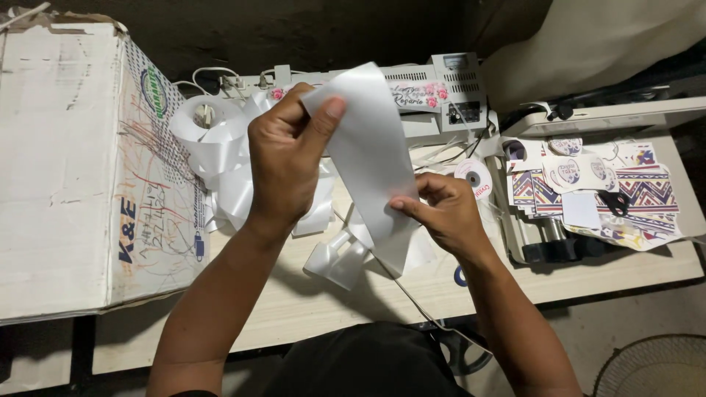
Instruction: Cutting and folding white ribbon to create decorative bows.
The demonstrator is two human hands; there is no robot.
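A wide white satin ribbon (371,158) is held up over the bench (309,301), pinched at the top by the left hand (287,158) and lower down by the right hand (441,209). More looped ribbon (220,147) is piled behind, beside a big cardboard box (66,169).

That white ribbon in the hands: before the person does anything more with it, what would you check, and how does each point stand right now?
1. Left hand grips the upper end of the white satin ribbon: ok.
2. Right hand pinches the ribbon's lower part: ok.
3. Stretch between the hands flat, no twist: ok.
4. Ribbon roll free to feed: cannot tell, loose loops are piled beside it.
5. Scissors in view, lying on the printed sheets: ok.
6. Ribbon's far face clean: cannot tell.
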